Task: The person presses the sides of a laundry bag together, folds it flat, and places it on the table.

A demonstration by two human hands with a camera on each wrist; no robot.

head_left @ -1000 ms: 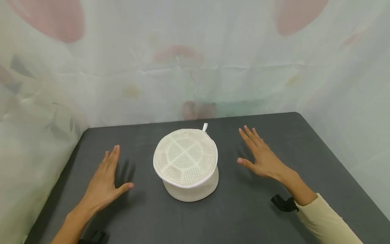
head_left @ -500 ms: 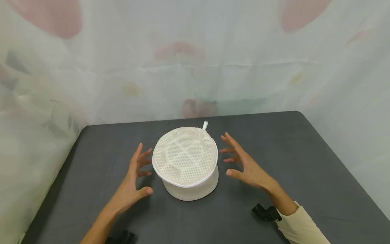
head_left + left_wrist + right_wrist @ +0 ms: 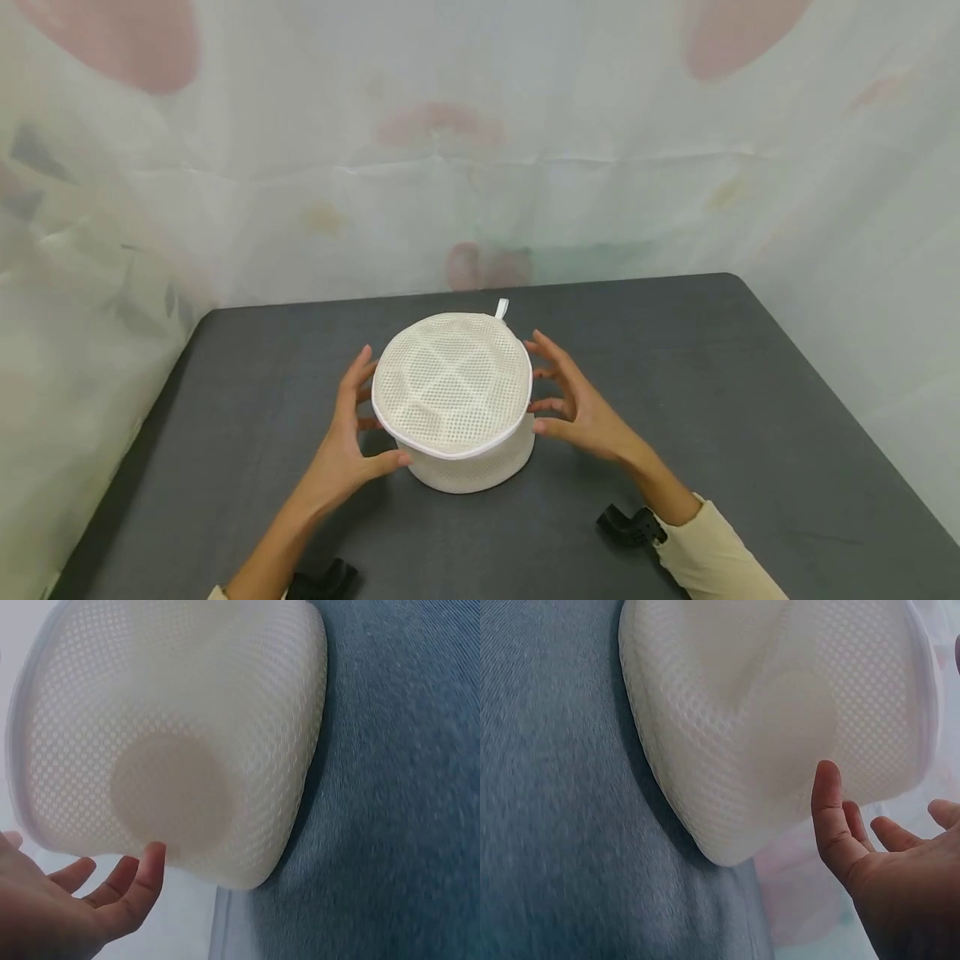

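At 6 o'clock, nearest the camera, both forearms enter over the dark grey surface. Left hand at 9 o'clock of the white mesh laundry bag, fingers spread and lightly curved, thumb tip touching the bag wall. Right hand at 3 o'clock, same open grip, fingertips at the rim. Bag stands upright mid-surface, hanging loop at 12 o'clock. Beyond: pale printed curtain.

The mesh pouch is soft white perforated cloth; the table is matt grey.
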